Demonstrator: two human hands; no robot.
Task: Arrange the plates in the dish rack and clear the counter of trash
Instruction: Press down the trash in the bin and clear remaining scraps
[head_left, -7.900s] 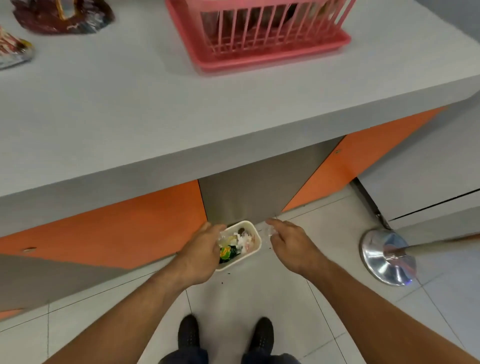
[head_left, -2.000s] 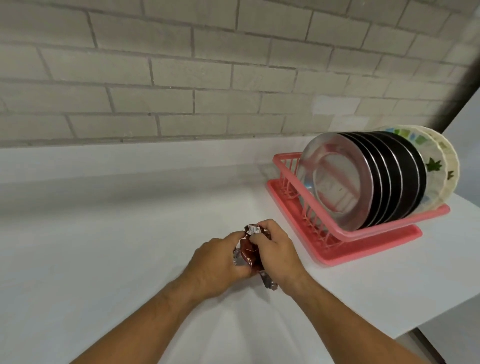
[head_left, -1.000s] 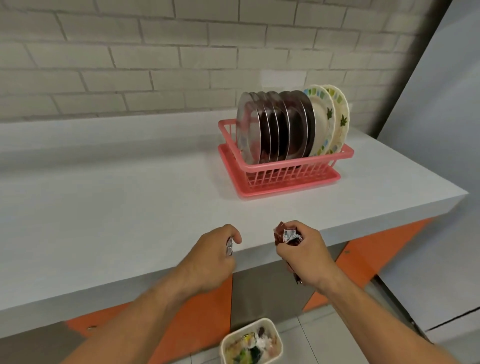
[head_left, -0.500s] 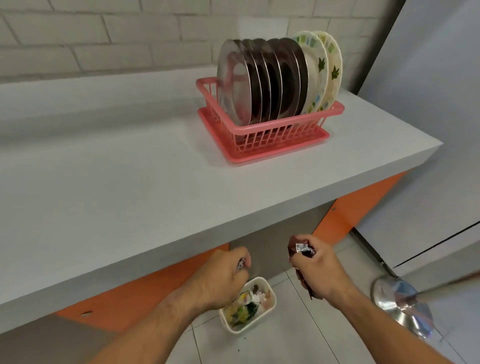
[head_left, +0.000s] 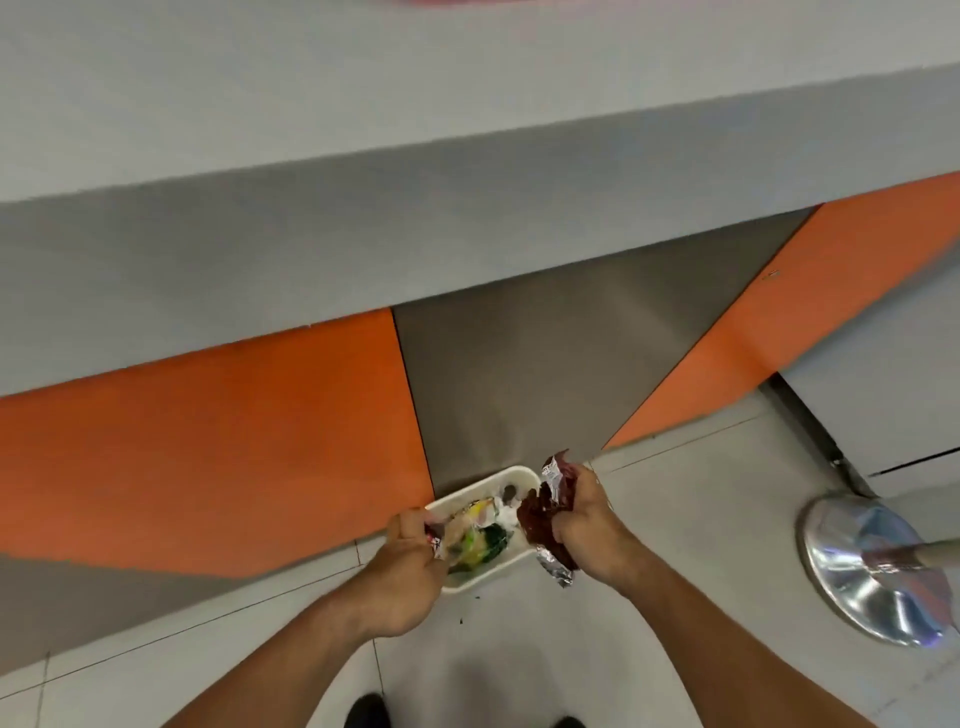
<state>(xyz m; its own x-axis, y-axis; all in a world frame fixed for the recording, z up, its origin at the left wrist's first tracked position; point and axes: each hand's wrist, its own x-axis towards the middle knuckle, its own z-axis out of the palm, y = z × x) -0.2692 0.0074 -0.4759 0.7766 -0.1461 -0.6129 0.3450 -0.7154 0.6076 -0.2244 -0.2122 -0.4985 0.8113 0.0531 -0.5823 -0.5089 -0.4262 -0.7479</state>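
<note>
Two dark shoe tips (head_left: 366, 713) show at the bottom edge, on a pale tiled floor (head_left: 701, 519). Two bare forearms reach forward and down from there.

The left hand (head_left: 408, 566) hangs over the near left corner of a white plastic trash tub (head_left: 511, 471). Its fingers (head_left: 410, 521) are curled tight around one small crumpled wrapper scrap (head_left: 434, 541), silver and red.

The right hand (head_left: 589, 522) is at the tub's right rim. Its fingers (head_left: 584, 480) are closed around one larger dark red foil wrapper (head_left: 545, 512), whose silver end dangles just outside the tub.

Both pieces of trash appear to be held low over the tub so that they fall inside when let go. Neither has been dropped yet.

The single tub sits on the floor against the cabinet front. It already holds a heap of yellow, green and white litter (head_left: 480, 535).

To the right, well apart, stands one shiny round metal stand base (head_left: 872, 569).

Behind the tub are two orange cabinet panels (head_left: 208, 441) with one grey panel (head_left: 545, 364) between them.

Farthest, overhead, runs the grey tabletop (head_left: 415, 104). The plates are not visible from this angle.
</note>
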